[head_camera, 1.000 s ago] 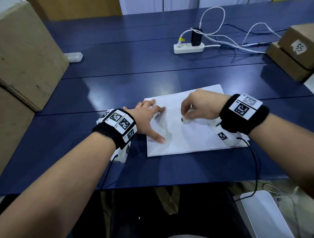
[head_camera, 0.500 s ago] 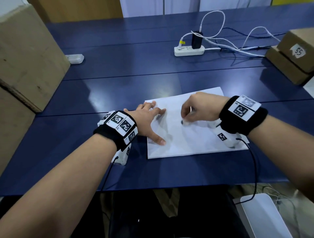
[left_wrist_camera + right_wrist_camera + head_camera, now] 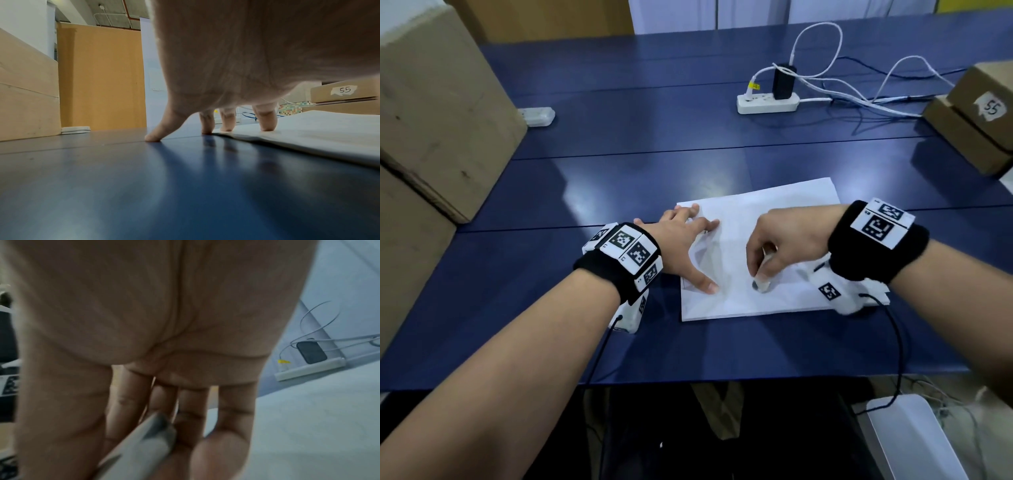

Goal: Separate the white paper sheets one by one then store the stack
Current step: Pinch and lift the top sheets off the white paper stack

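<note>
A stack of white paper sheets lies on the blue table. My left hand rests spread on the stack's left edge, thumb and fingers straight. In the left wrist view its fingertips press on the paper, and the little finger touches the bare table. My right hand is curled over the middle of the stack and pinches a rolled-up curl of the top sheet. The right wrist view shows that curl as a pale tube between thumb and fingers.
Large cardboard boxes stand at the left. A box labelled 55 sits at the far right. A power strip with white cables lies at the back. A small white device sits far left. The table's front edge is close to me.
My right hand has drawn the pinched curl a little toward me across the stack. The left hand has stayed where it was on the left edge.
</note>
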